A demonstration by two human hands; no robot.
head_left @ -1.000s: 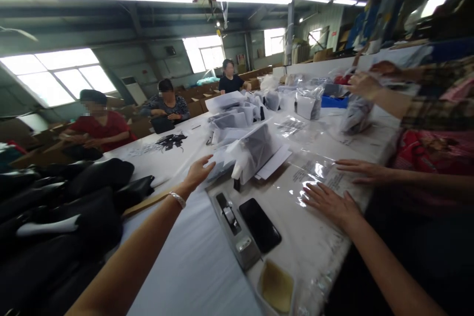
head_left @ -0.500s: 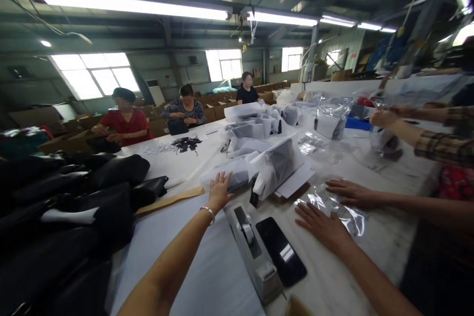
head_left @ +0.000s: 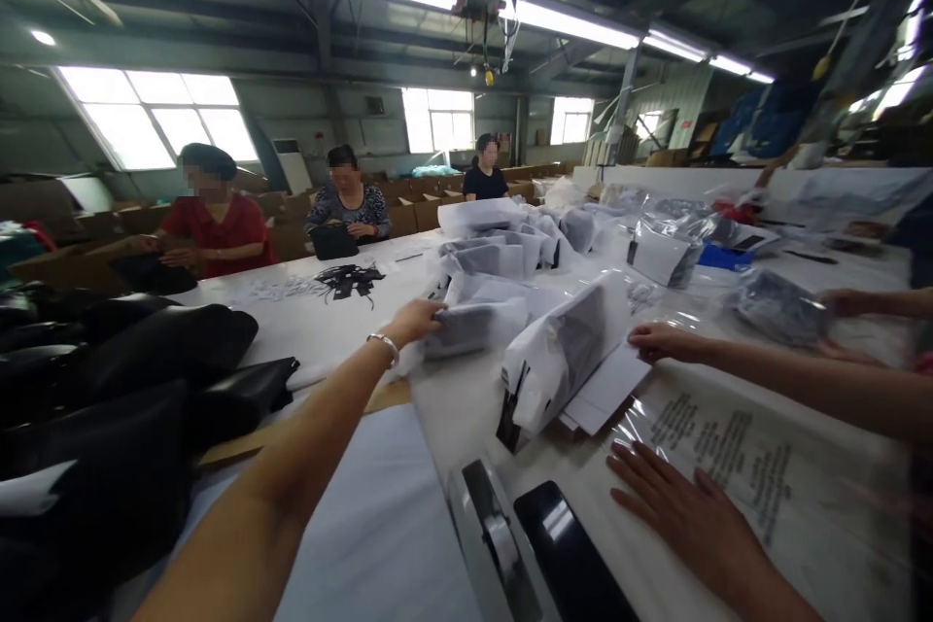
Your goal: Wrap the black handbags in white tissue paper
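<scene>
My left hand [head_left: 419, 319], with a silver bracelet at the wrist, reaches to the middle of the table. Its fingers are closed on the near left end of a wrapped bag [head_left: 473, 326] in thin white covering. My right hand does not show. Right of the held bag, another wrapped bag [head_left: 569, 350] leans beside flat white cards [head_left: 608, 394]. A tape dispenser [head_left: 500, 544] and a black phone [head_left: 575, 554] lie nearer to me, by a large white sheet [head_left: 371, 515].
Black bags [head_left: 94, 447] are piled at the left. A co-worker's two hands [head_left: 685, 515] are at a clear printed plastic bag [head_left: 736, 447] on the right. More wrapped bags [head_left: 496, 258] and black straps [head_left: 350, 282] lie farther back. Three people sit across the table.
My left hand has moved left and forward, and its spread fingers have closed on the wrapped bag. The co-worker's printed plastic bag now lies spread out, with one hand at the white cards.
</scene>
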